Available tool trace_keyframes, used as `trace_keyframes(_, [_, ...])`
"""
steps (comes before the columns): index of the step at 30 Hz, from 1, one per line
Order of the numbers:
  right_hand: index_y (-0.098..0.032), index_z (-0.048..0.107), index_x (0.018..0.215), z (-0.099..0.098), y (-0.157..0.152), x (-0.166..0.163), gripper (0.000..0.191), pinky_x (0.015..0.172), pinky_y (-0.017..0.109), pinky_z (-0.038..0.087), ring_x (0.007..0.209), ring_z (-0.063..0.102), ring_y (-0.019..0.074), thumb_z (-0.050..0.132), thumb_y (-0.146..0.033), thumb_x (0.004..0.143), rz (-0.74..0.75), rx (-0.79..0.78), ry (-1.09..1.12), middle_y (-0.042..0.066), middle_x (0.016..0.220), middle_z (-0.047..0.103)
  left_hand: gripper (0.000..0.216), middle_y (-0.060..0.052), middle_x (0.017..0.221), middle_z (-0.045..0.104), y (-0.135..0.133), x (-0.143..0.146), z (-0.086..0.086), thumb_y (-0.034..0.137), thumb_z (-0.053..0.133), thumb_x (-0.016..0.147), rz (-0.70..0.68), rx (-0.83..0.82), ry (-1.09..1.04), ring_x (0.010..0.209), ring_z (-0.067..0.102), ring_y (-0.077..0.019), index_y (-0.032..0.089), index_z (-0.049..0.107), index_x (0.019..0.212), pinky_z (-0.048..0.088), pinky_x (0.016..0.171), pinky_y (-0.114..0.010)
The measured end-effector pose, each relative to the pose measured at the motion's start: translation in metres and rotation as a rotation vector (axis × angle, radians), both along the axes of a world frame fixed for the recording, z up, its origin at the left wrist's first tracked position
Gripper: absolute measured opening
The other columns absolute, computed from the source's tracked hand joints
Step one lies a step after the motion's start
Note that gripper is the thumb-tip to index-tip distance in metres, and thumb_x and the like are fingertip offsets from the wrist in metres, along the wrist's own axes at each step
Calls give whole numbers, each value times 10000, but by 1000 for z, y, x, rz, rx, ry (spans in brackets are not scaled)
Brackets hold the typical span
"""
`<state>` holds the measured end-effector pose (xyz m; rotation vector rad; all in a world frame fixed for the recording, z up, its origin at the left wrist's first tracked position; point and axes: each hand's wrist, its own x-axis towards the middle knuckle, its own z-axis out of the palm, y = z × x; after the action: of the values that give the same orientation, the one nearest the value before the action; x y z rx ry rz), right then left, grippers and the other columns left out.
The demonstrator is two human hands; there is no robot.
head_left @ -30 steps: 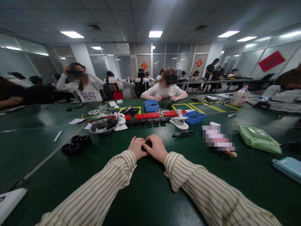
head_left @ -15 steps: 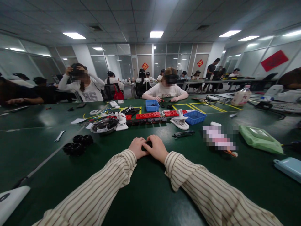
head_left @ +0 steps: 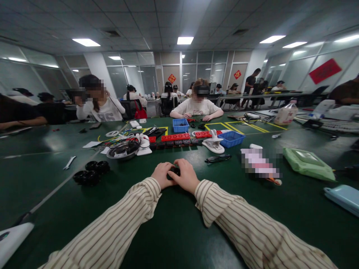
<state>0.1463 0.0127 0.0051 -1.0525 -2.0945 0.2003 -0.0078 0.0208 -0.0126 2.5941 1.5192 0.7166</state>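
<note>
In the middle of the green table (head_left: 179, 228), my left hand (head_left: 162, 175) and my right hand (head_left: 186, 176) meet around a small black round part (head_left: 175, 170). Fingers of both hands curl about it, and the thumbs come together at its near side. Most of the part is covered, so its exact kind cannot be told. Several black, ring-like round parts (head_left: 91, 173) stand in a group to the left of my hands, apart from them.
Beyond my hands lie a red and black row of sockets (head_left: 176, 137), a metal bowl of wires (head_left: 123, 151), a white clip (head_left: 213, 144) and blue bins (head_left: 232, 139). Glasses (head_left: 218, 158) and a green packet (head_left: 308, 164) are rightward; a wrench (head_left: 69, 163) is left. A co-worker (head_left: 198, 106) sits opposite.
Both hands stay round the black part; my right fingers have risen slightly and more of it shows. At the left, a co-worker has lowered a headset from the head to the side.
</note>
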Motion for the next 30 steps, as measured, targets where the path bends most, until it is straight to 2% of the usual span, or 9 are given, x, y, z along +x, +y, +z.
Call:
trace_keyframes(4, [-169,515,803,-1,4,-1,223,724,313,365,794,464,178,571,-379,748,-34,-45,-45,34,804,517,381,-69,927,586,-2,6,2,333,660,583,61,-4,54,899,534,-252,151,585,909,348,907,-422])
trace_keyframes(8, [-170,537,794,2,2,0,75,754,305,357,818,462,167,555,-187,723,107,-34,-58,25,817,536,378,-72,956,592,3,-1,-3,279,667,561,-60,-18,-29,937,526,-244,149,603,911,381,888,-364])
trace_keyframes(11, [-167,538,872,4,-2,0,183,796,314,358,865,465,171,514,-113,699,181,-15,-39,33,882,551,395,-65,1027,580,6,-6,-5,263,660,563,-134,-67,-82,978,518,-240,165,593,940,394,882,-340])
trace_keyframes(14, [-153,489,1013,5,-4,0,303,856,336,346,961,447,191,539,-182,715,124,22,25,67,1016,520,469,-64,1043,569,4,-5,-2,309,676,552,-88,-41,-69,980,513,-252,173,563,987,377,897,-377])
trace_keyframes(16, [-142,470,1034,4,-3,0,348,844,348,357,958,451,205,563,-288,732,42,10,39,84,1019,506,475,-61,1001,573,0,-1,1,346,679,556,-23,-20,-46,945,522,-249,167,557,978,375,891,-397])
trace_keyframes(21, [-161,517,849,0,2,-1,283,738,336,376,820,470,194,556,-422,746,-68,-59,-53,52,847,513,356,-63,928,583,-4,6,3,336,659,581,83,-18,48,924,533,-254,154,585,878,282,963,-476])
trace_keyframes(23, [-167,528,804,0,3,-1,233,737,327,366,816,463,186,576,-385,735,-41,-49,-80,39,818,513,357,-63,934,586,-1,4,2,315,653,583,65,-7,43,930,533,-251,160,591,899,280,968,-467])
trace_keyframes(27, [-173,550,824,3,0,-1,121,766,311,350,842,451,174,572,-214,713,84,-14,-95,28,842,529,373,-59,929,592,5,-3,-3,284,659,567,-62,-45,-35,902,539,-231,164,595,914,402,862,-360])
trace_keyframes(30, [-172,538,906,4,-3,0,195,790,314,345,868,451,177,545,-166,711,129,8,-78,34,891,539,503,-75,1015,568,6,-5,-4,307,679,546,-88,-56,-61,952,522,-245,159,553,1011,398,875,-367])
